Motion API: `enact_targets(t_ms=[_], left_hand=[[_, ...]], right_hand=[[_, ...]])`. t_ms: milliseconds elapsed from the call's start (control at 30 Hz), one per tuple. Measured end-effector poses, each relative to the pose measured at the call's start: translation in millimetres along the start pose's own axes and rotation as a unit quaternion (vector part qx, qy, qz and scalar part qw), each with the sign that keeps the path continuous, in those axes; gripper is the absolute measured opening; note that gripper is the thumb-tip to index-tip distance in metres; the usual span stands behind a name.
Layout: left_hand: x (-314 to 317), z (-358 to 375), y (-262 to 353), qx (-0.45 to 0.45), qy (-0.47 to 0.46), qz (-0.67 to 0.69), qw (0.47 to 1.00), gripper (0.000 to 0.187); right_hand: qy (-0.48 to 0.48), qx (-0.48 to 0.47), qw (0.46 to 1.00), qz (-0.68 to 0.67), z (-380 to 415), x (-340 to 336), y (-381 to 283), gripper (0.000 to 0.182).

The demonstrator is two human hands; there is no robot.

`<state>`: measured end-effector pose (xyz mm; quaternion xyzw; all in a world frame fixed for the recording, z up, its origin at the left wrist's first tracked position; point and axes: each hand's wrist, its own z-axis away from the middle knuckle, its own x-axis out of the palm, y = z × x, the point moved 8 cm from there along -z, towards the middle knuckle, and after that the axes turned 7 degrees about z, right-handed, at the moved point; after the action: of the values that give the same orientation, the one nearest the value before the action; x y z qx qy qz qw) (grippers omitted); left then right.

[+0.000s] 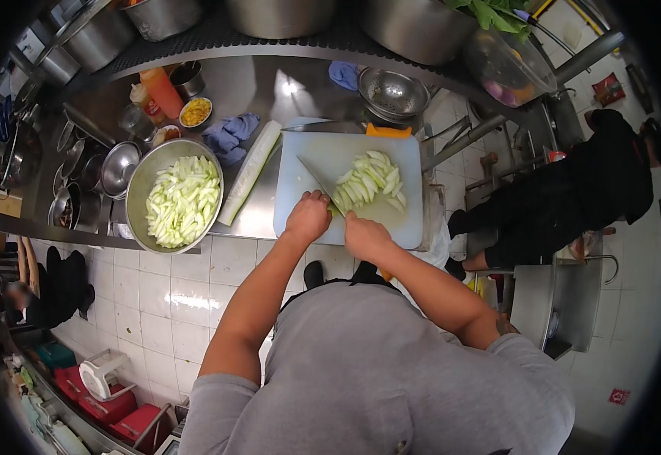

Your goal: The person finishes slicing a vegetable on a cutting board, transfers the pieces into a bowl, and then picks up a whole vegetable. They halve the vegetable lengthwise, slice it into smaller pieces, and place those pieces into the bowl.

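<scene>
Knife gripped by the handle in the right hand, fingers closed around it; blade pointed away and to the left over the cutting board. Left hand held low beside the blade, fingers curled against a green vegetable piece; how firmly it is pinched cannot be told.

Pale green slices heaped on the board, just right of the blade. To the left, a large metal bowl is set at the counter's near edge, well filled with cut pieces of similar colour. Between bowl and board a long pale vegetable is laid at a slant, uncut along its length.

Farther back: crumpled blue cloth; small dish filled with yellow chopped food; orange bottle stood behind. Colander placed beyond the board.

Counter of shiny metal, light reflected on it. Above it, large pots are lined up on a shelf; purple and orange things are seen through a clear tub at right.

Floor white-tiled. Dark-clothed people noted on the right and left.
</scene>
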<state>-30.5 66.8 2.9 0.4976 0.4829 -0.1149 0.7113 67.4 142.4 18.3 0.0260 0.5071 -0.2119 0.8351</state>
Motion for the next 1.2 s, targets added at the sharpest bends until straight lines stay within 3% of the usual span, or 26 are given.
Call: enact_targets(t_ms=[133, 333, 400, 533, 600, 1033, 1100, 1200], left_hand=[[4, 4, -6, 0.011, -0.008, -0.008, 1.000, 0.026], [-1, 3, 2, 0.034, 0.002, -0.010, 0.999, 0.022], [-1, 2, -1, 0.023, 0.006, -0.003, 1.000, 0.021], [-3, 4, -2, -0.005, 0.014, 0.008, 1.000, 0.023], [-3, 6, -3, -0.012, 0.022, 0.015, 1.000, 0.024], [1, 6, -9, 0.017, 0.016, -0.001, 1.000, 0.016], [-3, 10, -6, 0.030, 0.053, 0.017, 0.998, 0.016], [0, 10, -9, 0.011, 0.028, 0.012, 0.999, 0.018]], right_hand=[[0.011, -0.031, 0.999, -0.013, -6, -11, -9, 0.032], [-0.008, -0.003, 1.000, -0.013, -6, 3, -2, 0.031], [0.014, -0.036, 0.999, -0.005, -10, -11, -9, 0.031], [-0.031, -0.001, 0.999, 0.021, 3, -2, -5, 0.031], [0.015, -0.017, 1.000, -0.012, -8, 0, -8, 0.031], [-0.006, -0.021, 1.000, 0.002, 5, -4, -10, 0.027], [0.027, -0.026, 0.999, -0.028, 0, 6, -11, 0.027], [0.035, -0.045, 0.998, -0.024, -5, -9, -18, 0.027]])
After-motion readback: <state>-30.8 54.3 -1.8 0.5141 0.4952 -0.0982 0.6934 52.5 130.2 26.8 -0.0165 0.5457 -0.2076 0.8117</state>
